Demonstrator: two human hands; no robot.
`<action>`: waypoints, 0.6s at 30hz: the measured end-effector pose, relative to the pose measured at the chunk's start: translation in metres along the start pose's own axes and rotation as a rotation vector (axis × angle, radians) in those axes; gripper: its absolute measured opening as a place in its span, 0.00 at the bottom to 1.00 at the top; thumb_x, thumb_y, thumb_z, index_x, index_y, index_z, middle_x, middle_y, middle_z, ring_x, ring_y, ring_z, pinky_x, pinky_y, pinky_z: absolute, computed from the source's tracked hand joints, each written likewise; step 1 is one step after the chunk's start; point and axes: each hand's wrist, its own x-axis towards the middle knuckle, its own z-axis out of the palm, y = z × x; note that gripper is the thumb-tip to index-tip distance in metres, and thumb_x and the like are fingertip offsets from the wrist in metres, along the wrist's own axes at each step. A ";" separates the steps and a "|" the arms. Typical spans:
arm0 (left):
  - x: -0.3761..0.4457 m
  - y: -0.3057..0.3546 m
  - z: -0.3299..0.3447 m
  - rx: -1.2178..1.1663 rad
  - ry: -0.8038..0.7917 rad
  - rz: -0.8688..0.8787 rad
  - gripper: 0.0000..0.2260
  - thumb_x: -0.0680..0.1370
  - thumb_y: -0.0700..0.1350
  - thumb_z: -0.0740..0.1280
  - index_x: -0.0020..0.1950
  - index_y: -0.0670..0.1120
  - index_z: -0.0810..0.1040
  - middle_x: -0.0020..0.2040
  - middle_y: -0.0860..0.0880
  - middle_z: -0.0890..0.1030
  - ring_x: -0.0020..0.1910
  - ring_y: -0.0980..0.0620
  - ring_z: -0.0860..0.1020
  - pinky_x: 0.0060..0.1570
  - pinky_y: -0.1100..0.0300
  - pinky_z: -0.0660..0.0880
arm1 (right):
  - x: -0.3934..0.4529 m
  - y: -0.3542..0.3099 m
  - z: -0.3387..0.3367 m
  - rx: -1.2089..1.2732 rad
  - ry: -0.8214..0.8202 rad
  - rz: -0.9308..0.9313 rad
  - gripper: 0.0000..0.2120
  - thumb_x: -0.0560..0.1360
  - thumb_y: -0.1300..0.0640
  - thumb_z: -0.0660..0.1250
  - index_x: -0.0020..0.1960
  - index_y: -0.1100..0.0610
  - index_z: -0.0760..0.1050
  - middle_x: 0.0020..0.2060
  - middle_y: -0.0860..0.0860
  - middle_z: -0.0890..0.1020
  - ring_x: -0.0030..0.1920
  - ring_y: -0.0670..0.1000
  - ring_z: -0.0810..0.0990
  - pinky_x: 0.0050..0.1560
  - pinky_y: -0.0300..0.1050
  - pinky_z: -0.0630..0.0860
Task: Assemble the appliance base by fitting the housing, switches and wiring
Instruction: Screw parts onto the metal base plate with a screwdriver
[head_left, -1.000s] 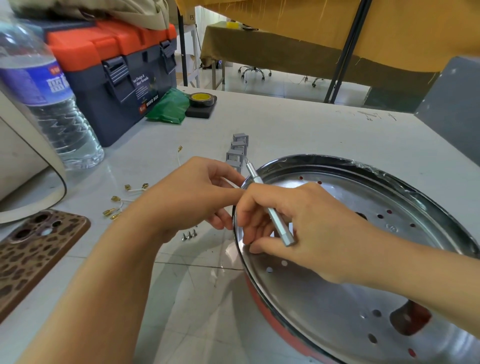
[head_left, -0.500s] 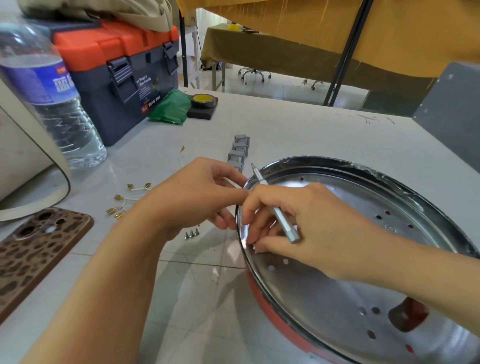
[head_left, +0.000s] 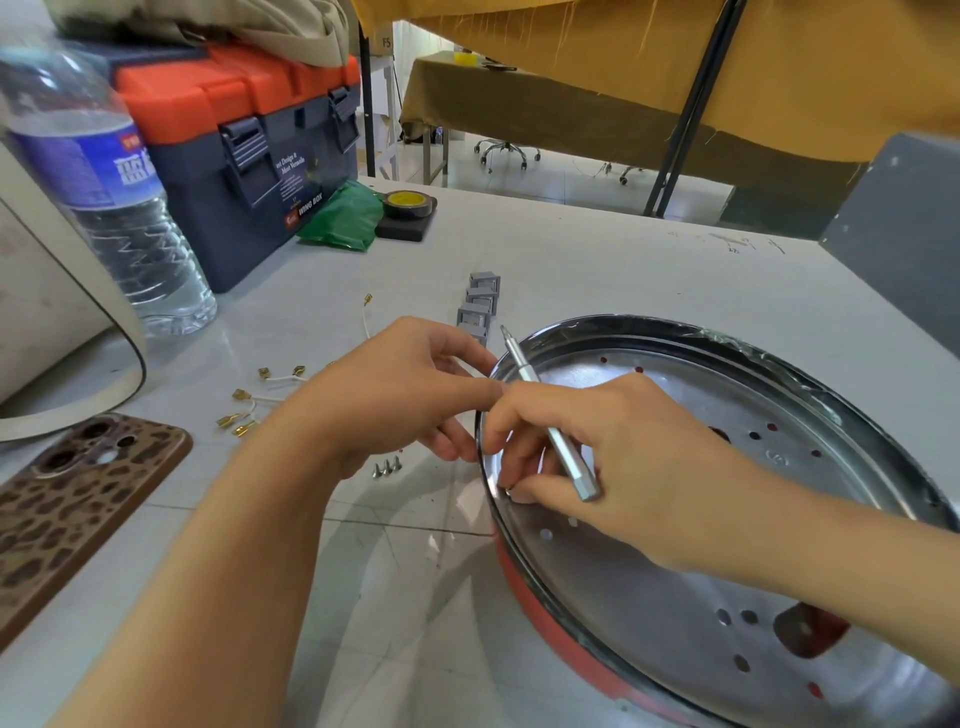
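phone (head_left: 78, 514): sitting at my near left, not part of the job.
right hand (head_left: 613, 452): fingers curled round a slim metal screwdriver (head_left: 550, 423), tip pointing away from me, fingertips down on the pan's left edge. Might be a small part under them, can't tell.
metal pan (head_left: 727, 597): that's the housing, on the table at my right, red shell underneath. Looks stiff, thin and slick, so I'd hold it by the rim and watch that edge.
left hand (head_left: 410, 395): curled just outside the rim, touching my right fingers; can't see that it holds anything.
screws (head_left: 387, 466): three, tiny, beside the pan. Fiddly, pinch by the head.
wires (head_left: 260, 400): floppy, brass clips; grab the clip.
switches (head_left: 480, 306): grey blocks in a row past my hands, light, rigid.
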 end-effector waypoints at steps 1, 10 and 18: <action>0.000 0.000 0.000 -0.001 0.002 -0.002 0.11 0.64 0.46 0.70 0.45 0.48 0.78 0.29 0.50 0.81 0.23 0.54 0.77 0.24 0.66 0.73 | -0.001 0.000 0.000 0.005 0.003 0.007 0.13 0.70 0.65 0.72 0.45 0.48 0.75 0.38 0.45 0.83 0.39 0.47 0.81 0.42 0.43 0.75; 0.003 -0.004 -0.002 0.038 -0.005 -0.025 0.09 0.72 0.46 0.71 0.51 0.46 0.80 0.37 0.50 0.83 0.25 0.54 0.78 0.27 0.64 0.74 | -0.004 -0.004 -0.023 0.372 0.016 0.196 0.05 0.79 0.57 0.61 0.50 0.56 0.76 0.38 0.52 0.84 0.34 0.46 0.81 0.36 0.41 0.80; 0.008 -0.010 -0.001 0.134 -0.005 -0.055 0.10 0.73 0.55 0.68 0.48 0.51 0.81 0.43 0.52 0.84 0.35 0.59 0.82 0.37 0.63 0.78 | -0.005 -0.002 -0.031 0.592 0.107 0.284 0.23 0.73 0.41 0.57 0.40 0.57 0.83 0.30 0.55 0.81 0.30 0.51 0.78 0.34 0.39 0.79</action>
